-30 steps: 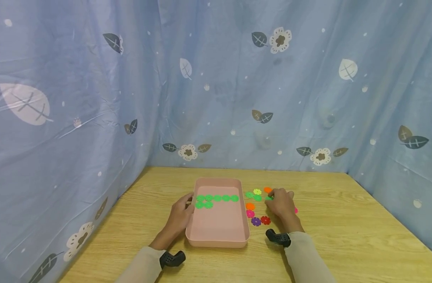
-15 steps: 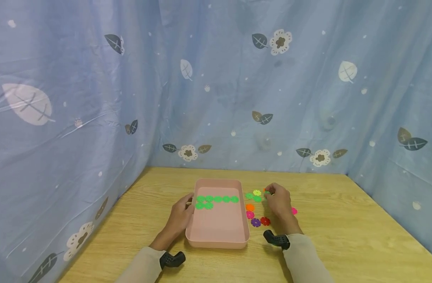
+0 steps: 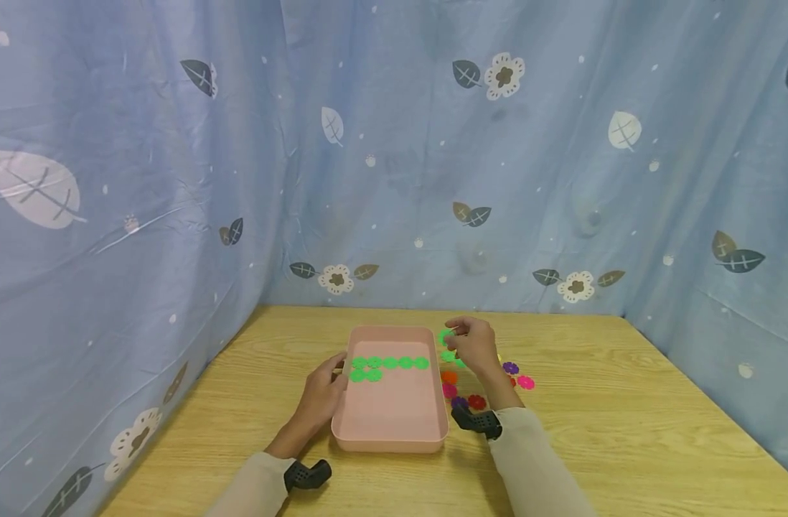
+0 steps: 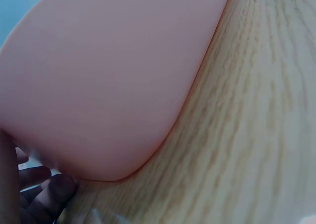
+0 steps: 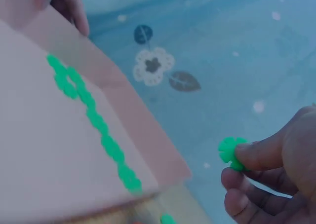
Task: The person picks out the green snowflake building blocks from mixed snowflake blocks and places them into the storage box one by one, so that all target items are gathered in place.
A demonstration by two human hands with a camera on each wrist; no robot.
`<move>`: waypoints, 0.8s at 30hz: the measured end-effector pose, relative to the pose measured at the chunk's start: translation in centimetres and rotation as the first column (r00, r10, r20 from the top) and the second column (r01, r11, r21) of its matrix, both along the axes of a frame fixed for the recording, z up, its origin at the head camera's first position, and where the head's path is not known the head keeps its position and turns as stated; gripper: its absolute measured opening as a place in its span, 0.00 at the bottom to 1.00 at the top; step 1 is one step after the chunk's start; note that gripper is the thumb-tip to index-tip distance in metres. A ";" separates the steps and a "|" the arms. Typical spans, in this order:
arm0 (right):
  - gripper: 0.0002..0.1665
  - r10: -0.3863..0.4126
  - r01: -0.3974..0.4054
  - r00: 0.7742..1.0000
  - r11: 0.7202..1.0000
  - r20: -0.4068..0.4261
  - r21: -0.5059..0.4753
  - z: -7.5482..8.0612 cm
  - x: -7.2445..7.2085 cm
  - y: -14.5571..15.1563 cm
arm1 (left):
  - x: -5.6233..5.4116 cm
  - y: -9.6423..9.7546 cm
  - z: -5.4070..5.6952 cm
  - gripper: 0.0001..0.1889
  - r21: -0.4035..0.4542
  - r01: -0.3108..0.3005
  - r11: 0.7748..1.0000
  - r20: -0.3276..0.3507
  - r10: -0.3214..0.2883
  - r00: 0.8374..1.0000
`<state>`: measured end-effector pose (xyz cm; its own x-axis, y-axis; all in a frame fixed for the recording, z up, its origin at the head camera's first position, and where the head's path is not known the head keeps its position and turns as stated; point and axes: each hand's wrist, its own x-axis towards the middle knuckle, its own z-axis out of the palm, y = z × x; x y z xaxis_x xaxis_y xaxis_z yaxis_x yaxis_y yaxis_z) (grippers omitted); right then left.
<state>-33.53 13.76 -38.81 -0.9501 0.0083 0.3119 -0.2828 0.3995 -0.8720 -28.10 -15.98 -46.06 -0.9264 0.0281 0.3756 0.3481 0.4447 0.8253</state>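
Note:
A pink rectangular tray (image 3: 390,416) lies on the table, with several green flower-shaped discs (image 3: 390,363) in one row and two more below that row's left end. My left hand (image 3: 321,391) grips the tray's left wall; in the right wrist view its fingers (image 5: 74,9) are at the rim. Between thumb and forefinger, my right hand (image 3: 474,345) pinches another green flower-shaped disc (image 5: 229,150). That hand is raised just right of the tray's far right corner, and the left wrist view shows the tray's outer wall (image 4: 108,76) close up.
Right of the tray, loose flower discs lie on the wooden table (image 3: 594,416): green (image 3: 448,356), orange (image 3: 449,377), red (image 3: 476,402), purple (image 3: 511,368) and pink (image 3: 526,382). My right forearm hides some. A blue patterned curtain (image 3: 400,179) hangs behind the table and along its sides.
My right hand has lifted a green disc from among the loose ones and moved left with it toward the tray. The left hand stays at the tray's wall.

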 end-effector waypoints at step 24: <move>0.07 0.180 -0.185 0.974 0.983 0.138 0.024 -2.6 -0.3 -7.7 | 0.1 -0.1 0.0 0.26 -0.007 -0.008 1.000 -0.002 0.008 1.000</move>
<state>-33.78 6.02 -41.39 -0.9679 -0.1777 0.1776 -0.2344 0.3841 -0.8930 -27.96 -16.05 -46.09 -0.9257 0.0229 0.3775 0.3462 0.4530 0.8215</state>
